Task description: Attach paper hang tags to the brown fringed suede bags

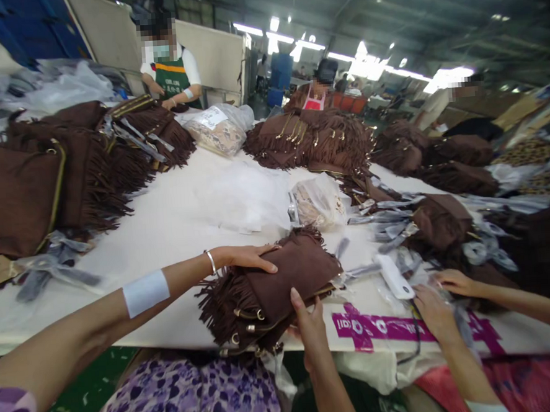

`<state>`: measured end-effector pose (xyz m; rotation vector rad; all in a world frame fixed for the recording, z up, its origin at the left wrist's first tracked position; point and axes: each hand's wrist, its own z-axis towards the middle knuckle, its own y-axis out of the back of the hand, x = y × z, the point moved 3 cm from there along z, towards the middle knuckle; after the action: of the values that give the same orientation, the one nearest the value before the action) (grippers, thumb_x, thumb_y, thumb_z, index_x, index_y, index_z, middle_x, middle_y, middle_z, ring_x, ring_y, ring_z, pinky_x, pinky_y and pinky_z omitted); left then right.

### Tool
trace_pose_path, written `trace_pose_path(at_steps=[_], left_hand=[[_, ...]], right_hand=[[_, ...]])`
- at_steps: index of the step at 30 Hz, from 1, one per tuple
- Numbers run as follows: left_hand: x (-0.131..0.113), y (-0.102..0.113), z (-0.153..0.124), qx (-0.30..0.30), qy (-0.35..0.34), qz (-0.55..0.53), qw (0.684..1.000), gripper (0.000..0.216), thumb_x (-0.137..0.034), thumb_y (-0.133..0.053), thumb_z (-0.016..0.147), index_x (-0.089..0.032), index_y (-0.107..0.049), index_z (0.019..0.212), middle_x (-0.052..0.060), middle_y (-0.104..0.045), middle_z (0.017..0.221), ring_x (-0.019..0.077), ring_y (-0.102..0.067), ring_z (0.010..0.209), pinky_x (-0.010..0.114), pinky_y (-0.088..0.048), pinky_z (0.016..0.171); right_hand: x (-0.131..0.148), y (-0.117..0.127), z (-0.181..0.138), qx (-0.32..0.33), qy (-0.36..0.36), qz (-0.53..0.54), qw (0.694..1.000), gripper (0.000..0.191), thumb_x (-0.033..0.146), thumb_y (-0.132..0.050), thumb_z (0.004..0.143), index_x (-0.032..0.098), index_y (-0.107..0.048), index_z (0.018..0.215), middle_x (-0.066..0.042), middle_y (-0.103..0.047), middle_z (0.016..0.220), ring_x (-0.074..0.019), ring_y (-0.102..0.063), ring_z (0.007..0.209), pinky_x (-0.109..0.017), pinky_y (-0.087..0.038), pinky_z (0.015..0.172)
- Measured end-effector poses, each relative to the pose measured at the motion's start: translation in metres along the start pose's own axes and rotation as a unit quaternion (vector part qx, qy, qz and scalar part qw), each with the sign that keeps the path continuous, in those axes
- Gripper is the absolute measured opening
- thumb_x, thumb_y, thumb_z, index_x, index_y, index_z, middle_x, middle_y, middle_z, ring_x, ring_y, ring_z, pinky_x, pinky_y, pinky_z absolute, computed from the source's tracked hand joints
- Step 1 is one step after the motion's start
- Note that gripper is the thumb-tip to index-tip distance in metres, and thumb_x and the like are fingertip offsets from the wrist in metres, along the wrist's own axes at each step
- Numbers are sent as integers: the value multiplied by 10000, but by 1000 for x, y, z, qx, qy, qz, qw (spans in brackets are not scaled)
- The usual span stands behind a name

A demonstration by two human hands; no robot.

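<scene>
At near edge of white surface (156, 250), approx. mid-view: dk brown fringed bag (290, 264), lying flat, fringe toward L side and far side; gold-tone rings (260, 314) + zip along near side.

L arm: reaches in from lower L, nearly straight, angled up to bag. Silver bangle (210, 263) at wrist, white patch (146, 293) on forearm. L hand (243, 257) palm down on top of bag, thumb apart from fingers, moderately wide; rests on the bag rather than closing round it. Far fingertips partly hidden.

R arm: comes up from bottom, forearm steep. R hand (313, 325) at bag's near edge, narrow: thumb up on the brown face, fingers lower, partly hidden; holds that edge.

R of bag: plastic-wrapped straps, white handheld device (394, 277) w/ cord, purple printed tape (385, 328) stuck along surface edge. Co-worker's hands (435, 314) near device, separate from wearer's.

Beyond bag: clear plastic bag (321, 203) w/ patterned item inside, just past the fringe. Brown bags piled at L (17, 190), another pile (312, 135) far centre. Person in green apron (174, 78) stands across, far L.
</scene>
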<state>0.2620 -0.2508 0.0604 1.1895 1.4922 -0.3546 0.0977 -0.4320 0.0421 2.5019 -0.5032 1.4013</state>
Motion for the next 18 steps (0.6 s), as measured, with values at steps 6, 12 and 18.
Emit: trace_pose_path(at_steps=[6,12,18], left_hand=[[20,2,-54,-19,2,16,1000,931,-636,-620,788,-245,-216,1530,40,-302,1550,253,-384,1355,306,-309,1131],[40,13,-122,-39,39,42,998,896,-633,-593,813,-259,-208,1531,28,-290,1554,246,-374,1366,293,-322,1122],[70,28,-187,-71,72,32,994,855,-623,-572,829,-277,-220,1527,24,-304,1549,254,-392,1352,296,-358,1096]], right_hand=[[-17,-29,-22,47,-8,-28,998,1095,673,-705,679,278,-114,1511,-146,-600,1288,-311,-645,1081,-376,-596,669],[-41,-75,-49,115,10,-25,993,1112,634,-674,738,244,10,1524,-128,-585,1323,-269,-634,1114,-391,-584,782],[-56,-127,-75,143,53,-41,987,1123,621,-667,748,129,-16,1519,-136,-657,1207,-259,-628,1126,-424,-512,954]])
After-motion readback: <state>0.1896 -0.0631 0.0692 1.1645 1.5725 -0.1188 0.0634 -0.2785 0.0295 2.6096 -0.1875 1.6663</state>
